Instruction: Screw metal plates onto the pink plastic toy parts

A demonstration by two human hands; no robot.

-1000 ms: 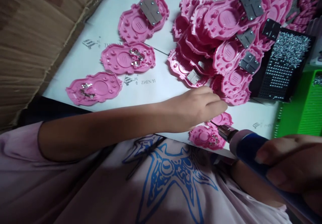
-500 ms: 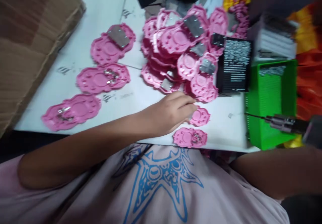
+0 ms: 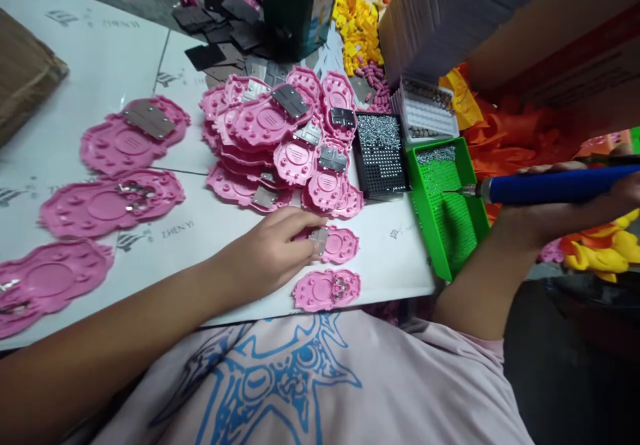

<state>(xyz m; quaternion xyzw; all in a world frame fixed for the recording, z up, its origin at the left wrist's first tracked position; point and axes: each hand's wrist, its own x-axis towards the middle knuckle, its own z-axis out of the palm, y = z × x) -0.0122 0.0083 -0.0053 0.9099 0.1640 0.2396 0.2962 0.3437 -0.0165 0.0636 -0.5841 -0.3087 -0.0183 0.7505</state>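
My left hand [image 3: 275, 248] rests on the table with its fingers closed on the left end of a pink plastic shell [image 3: 340, 244], at a grey metal plate [image 3: 319, 239] on it. Just below lies a second pink shell [image 3: 320, 290] with metal contacts showing. My right hand [image 3: 575, 215] is wrapped around a blue electric screwdriver [image 3: 545, 187]. Its thin bit points left, over a green tray [image 3: 435, 251] of small screws.
Beyond my left hand is a pile of pink shells [image 3: 265, 121] with plates. Several more lie at left, near a cardboard box [image 3: 25, 78]. A black screw tray [image 3: 383, 188], loose dark plates [image 3: 240, 31] and yellow parts [image 3: 357, 18] are farther back.
The view has swung right and the table things sit farther left in it. The screwdriver's blue body and my right hand now show. My left hand stays at the same shell.
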